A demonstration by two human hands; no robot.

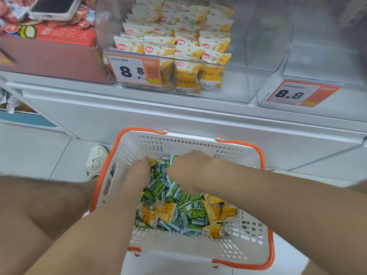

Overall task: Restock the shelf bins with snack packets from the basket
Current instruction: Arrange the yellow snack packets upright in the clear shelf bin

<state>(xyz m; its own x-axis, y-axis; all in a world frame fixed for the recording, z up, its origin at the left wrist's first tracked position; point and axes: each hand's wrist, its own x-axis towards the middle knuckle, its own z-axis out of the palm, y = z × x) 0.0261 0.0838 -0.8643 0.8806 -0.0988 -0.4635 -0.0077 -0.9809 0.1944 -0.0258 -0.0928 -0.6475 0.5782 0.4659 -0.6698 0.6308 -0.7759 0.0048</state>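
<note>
Starting at the left, a red-fronted shelf bin (59, 62) holds red snack packs, and a white sneaker (97, 161) stands beside a white slotted plastic basket with orange handles (198, 143). The left hand (139, 173) reaches into its heap of green and yellow snack packets (178, 211), fingertips among them; I cannot tell whether it grips any. The right hand (190, 165) curls knuckles-up over green ones, its fingers buried and any hold hidden. Above, a clear plastic bin (248, 56) carries yellow-and-white packets (186, 46). Rightmost, another clear bin (321, 62) bears an orange-edged 8.8 price tag (297, 94).

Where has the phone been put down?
Top left of the head view: the phone lies on the red snack packets, just left of the clear bin holding yellow packets.
</note>
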